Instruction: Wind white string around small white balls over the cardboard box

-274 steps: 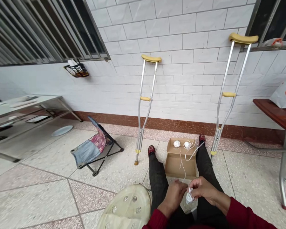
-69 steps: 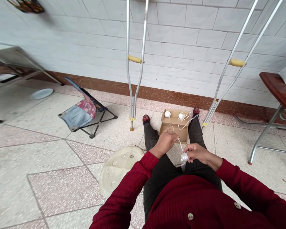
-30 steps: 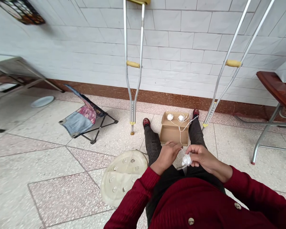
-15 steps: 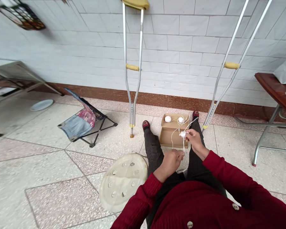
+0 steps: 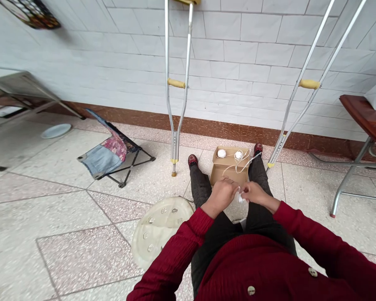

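Note:
Between my fingertips is a small bundle of white cord (image 5: 241,198), partly covered by the fingers. My left hand (image 5: 223,194) is closed with its fingertips pinching a piece of the cord. My right hand (image 5: 254,194) pinches the bundle from the other side, and the two hands almost touch. Beyond them, an open cardboard box (image 5: 228,175) lies on the floor between my feet. In its lid part sit two white balls of cord, one on the left (image 5: 221,153) and one on the right (image 5: 238,155). Loose strands trail across the box toward my hands.
Two crutches lean on the tiled wall, one left (image 5: 174,138) and one right (image 5: 280,142). A folding stool (image 5: 105,161) and a round pale lid-like disc (image 5: 156,228) are to my left. A red-brown table (image 5: 363,117) stands at right, a plate (image 5: 56,131) far left.
My right hand has come down with the cord bundle, and my left hand has risen slightly, so they now meet. The strand stretched between them is now short.

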A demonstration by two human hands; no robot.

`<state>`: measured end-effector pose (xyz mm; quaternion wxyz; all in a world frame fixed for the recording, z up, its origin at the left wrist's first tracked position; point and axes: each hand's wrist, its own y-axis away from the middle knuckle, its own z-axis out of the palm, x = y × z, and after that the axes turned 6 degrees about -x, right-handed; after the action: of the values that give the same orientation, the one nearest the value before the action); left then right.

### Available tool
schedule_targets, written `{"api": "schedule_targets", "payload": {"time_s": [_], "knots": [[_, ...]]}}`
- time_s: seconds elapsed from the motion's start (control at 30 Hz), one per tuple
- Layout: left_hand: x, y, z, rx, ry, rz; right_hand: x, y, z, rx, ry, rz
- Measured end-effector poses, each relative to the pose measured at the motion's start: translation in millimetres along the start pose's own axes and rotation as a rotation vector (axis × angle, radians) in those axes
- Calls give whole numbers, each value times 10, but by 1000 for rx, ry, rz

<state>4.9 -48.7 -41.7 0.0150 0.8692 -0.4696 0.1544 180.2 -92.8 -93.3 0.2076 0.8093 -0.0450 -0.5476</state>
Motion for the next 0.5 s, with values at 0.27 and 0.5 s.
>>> {"api": "schedule_targets", "payload": {"time_s": [0.27,0.5], "knots": [[125,70,136,40,215,-225,-401,-263,-217,385,-415,-181],[-115,129,371,30,496,-309,-601,244,-51,87,-719,-178]]}}
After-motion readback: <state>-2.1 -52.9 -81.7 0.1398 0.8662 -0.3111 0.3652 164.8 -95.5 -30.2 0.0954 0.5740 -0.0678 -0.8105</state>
